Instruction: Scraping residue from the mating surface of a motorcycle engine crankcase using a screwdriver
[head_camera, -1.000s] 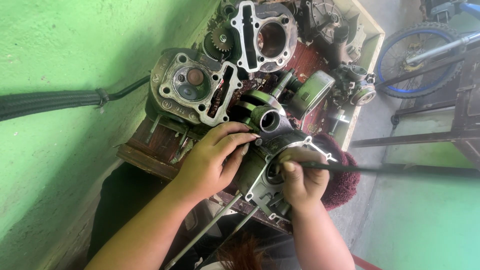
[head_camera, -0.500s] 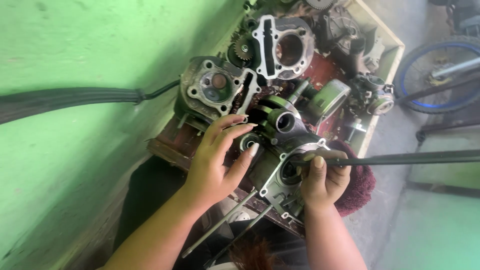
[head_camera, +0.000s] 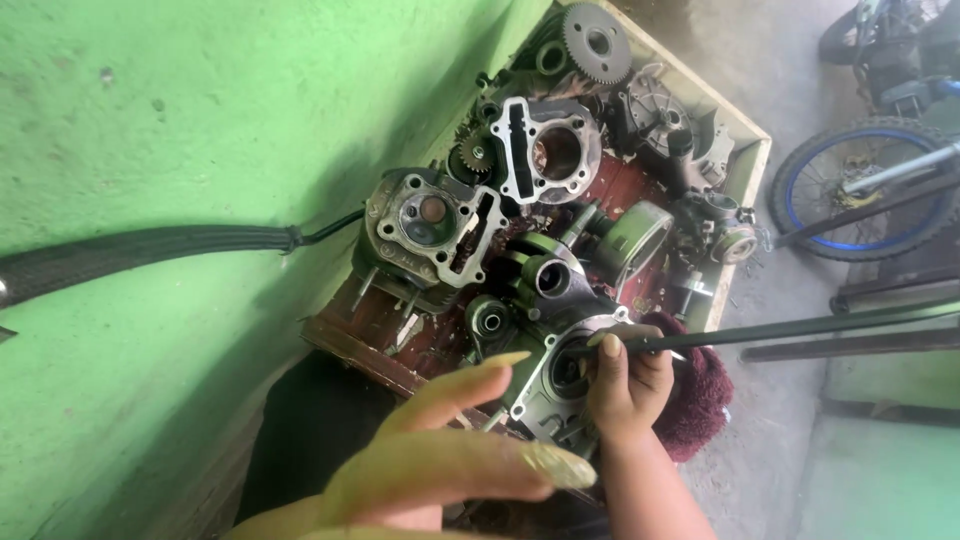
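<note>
The right hand (head_camera: 625, 385) has its fingers closed around a long black rod (head_camera: 800, 328) at the engine case (head_camera: 555, 385); the left hand (head_camera: 450, 455) hovers with its fingers open, holding nothing.

I had one view, from the head camera, which looked steeply down and close over both hands at the engine casing (head_camera: 560, 385), green wall (head_camera: 200, 130) alongside.

A rough, bright green painted wall (head_camera: 170, 130) fills the left side, with a dark braided cable (head_camera: 150, 250) running across it. To the right lies a dusty grey concrete floor (head_camera: 770, 90) in daylight. A blue-rimmed bicycle wheel (head_camera: 865, 205) stands at the upper right, beside dark metal bars (head_camera: 880, 345).
</note>
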